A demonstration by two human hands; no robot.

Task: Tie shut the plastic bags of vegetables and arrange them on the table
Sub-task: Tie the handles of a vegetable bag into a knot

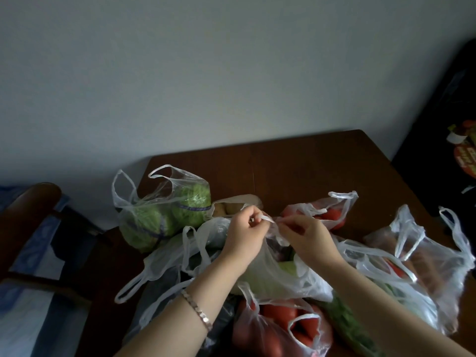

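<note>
Centre bag (280, 274), mid-table (296, 161) among untied others: handles pinched, one each, in left hand (244, 234) and right hand (306, 235); best crossed low, cinched snug, no tearing.

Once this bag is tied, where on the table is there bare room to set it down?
Bare wood runs along the table's far side, from the cabbage bag across behind the far tomato bag to the right corner. The near half is crowded with bags around both hands, left and right.
</note>
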